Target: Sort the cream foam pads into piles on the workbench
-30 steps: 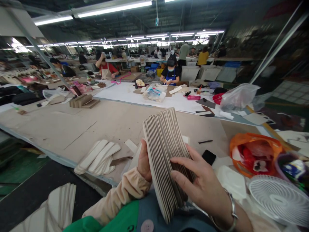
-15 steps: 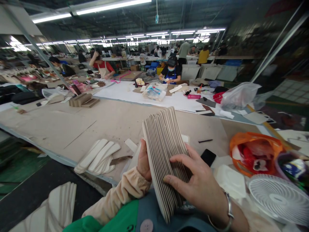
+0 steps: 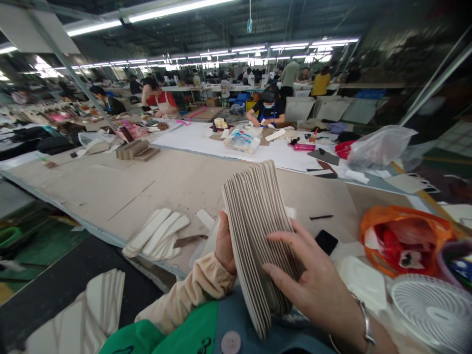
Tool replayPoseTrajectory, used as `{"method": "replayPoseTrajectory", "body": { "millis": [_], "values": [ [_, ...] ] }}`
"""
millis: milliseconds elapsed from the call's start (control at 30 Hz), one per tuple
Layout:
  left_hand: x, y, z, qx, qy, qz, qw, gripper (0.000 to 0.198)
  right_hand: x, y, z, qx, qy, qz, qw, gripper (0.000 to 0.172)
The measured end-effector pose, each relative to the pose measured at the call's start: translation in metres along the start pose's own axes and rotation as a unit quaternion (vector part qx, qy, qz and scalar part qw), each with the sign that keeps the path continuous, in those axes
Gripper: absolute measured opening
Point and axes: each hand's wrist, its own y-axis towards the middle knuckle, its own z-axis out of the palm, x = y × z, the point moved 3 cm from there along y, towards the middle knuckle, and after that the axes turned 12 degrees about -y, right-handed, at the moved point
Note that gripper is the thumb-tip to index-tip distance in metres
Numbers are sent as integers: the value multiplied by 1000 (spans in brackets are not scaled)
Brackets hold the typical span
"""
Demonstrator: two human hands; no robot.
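Observation:
A thick stack of pale, long cardboard-like pieces (image 3: 254, 221) stands on edge in front of me, fanned at the top. My left hand (image 3: 223, 244) grips the stack from the left side, thumb against its outer piece. My right hand (image 3: 313, 280) presses on the stack's right side, fingers curled over the edges of the pieces; a silver bracelet sits on that wrist. A fan of similar pale strips (image 3: 157, 239) lies on the table to the left of my hands.
A long brown worktable (image 3: 110, 187) runs ahead. An orange bag (image 3: 405, 236), a white fan (image 3: 431, 309) and a black phone (image 3: 326, 241) lie at my right. More pale pieces (image 3: 92, 314) lie at lower left. Other people work at far tables.
My right hand's fingers have slid slightly along the stack's edge. The view has shifted a little to the left; the stack stays upright in both hands.

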Motion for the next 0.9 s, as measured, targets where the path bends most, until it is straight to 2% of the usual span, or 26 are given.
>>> {"method": "replayPoseTrajectory", "body": {
  "millis": [67,267,467,633,900],
  "values": [
    [0,-1,1,17,-1,-1,1000,90,-1,-1,0,-7,2,-11,1000,38],
    [0,-1,-1,59,2,-3,998,94,3,0,1,-3,39,-78,996,26],
    [-1,1,-7,18,10,2,1000,94,7,2,-2,11,36,-85,996,25],
    [-1,1,-9,10,18,2,1000,92,11,2,-4,12,31,-73,997,24],
    [-1,1,-10,10,0,0,1000,95,17,4,-5,50,27,-16,998,44]
  ]
}}
